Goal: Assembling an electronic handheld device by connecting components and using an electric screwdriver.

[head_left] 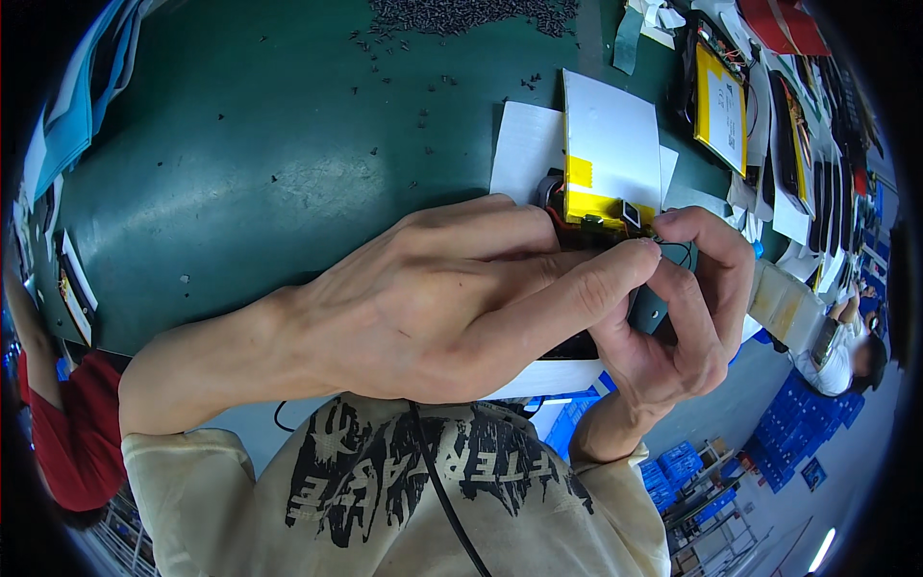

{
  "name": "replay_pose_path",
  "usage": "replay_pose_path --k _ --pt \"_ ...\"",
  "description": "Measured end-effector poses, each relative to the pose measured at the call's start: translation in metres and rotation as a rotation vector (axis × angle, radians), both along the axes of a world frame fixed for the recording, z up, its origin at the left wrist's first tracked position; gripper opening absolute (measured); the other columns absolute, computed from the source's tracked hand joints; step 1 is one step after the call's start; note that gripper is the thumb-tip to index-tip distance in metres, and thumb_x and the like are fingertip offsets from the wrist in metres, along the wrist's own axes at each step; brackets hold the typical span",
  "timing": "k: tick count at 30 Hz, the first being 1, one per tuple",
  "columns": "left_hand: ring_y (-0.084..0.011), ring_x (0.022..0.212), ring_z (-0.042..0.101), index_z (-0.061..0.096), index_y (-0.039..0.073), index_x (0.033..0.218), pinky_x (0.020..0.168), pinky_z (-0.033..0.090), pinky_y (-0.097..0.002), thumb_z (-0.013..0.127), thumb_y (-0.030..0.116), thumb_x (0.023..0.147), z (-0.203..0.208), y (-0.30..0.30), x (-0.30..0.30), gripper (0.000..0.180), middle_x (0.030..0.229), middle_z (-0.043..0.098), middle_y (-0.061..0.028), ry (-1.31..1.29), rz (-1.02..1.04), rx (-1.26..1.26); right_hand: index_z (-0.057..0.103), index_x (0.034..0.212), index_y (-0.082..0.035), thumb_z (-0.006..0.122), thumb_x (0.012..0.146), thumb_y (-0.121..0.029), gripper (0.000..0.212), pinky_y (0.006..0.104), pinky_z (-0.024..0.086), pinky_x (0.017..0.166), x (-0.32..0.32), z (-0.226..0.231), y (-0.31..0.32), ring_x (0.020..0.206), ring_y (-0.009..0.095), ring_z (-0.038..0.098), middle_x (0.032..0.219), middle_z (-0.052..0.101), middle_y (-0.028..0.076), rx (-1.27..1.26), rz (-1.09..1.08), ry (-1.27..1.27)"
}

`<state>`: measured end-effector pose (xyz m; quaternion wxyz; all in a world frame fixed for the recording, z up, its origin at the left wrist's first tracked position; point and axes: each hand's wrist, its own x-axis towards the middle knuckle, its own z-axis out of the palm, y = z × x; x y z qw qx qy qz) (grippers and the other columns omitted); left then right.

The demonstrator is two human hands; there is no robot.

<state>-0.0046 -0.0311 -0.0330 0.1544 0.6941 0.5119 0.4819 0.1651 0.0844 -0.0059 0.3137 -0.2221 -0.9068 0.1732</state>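
My left hand (433, 308) stretches across the device from the left. Its index fingertip presses at the lower edge of a silver flat pouch battery (615, 130), which has yellow tape (588, 204) along its near end. From the right, my right hand (678, 317) curls in, its fingertips meeting the left index there in a pinch. Whatever is between the fingertips is too small and hidden to name. A small square dark-rimmed part (630, 213) sits on the tape beside them. Thin black wires (685, 252) loop out near my right fingers. Most of the device beneath is hidden by my left hand.
Many small black screws (471, 14) lie heaped and scattered on the green table (260, 135). At the right stand another yellow-edged battery unit (721, 106), stacked parts and papers, and a clear plastic box (786, 306). A person in red (72, 433) is at the left, another in white (835, 356) at the right.
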Motion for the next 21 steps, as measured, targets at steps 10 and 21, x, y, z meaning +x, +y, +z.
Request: replay_pose_path --k 10,21 --pt "-0.0188 0.070 0.066 0.061 -0.007 0.132 0.064 0.058 -0.0321 0.077 -0.006 0.071 0.008 -0.001 -0.002 0.063 0.094 0.073 -0.0142 0.008 -0.001 -0.080 0.066 0.077 0.003 0.078 0.062 -0.001 0.019 0.0355 0.054 0.073 0.007 -0.001 0.010 0.083 0.028 0.068 0.094 0.070 0.017 -0.077 0.053 0.113" --pt "-0.0196 0.067 0.063 0.060 -0.009 0.133 0.064 0.057 -0.0324 0.079 -0.006 0.070 0.002 0.000 -0.001 0.066 0.084 0.070 -0.0133 -0.025 0.012 -0.044 0.072 0.081 0.003 0.083 0.060 0.002 0.024 0.0369 0.055 0.082 0.010 0.005 0.001 0.096 0.032 0.069 0.102 0.071 0.019 -0.105 0.038 0.024"
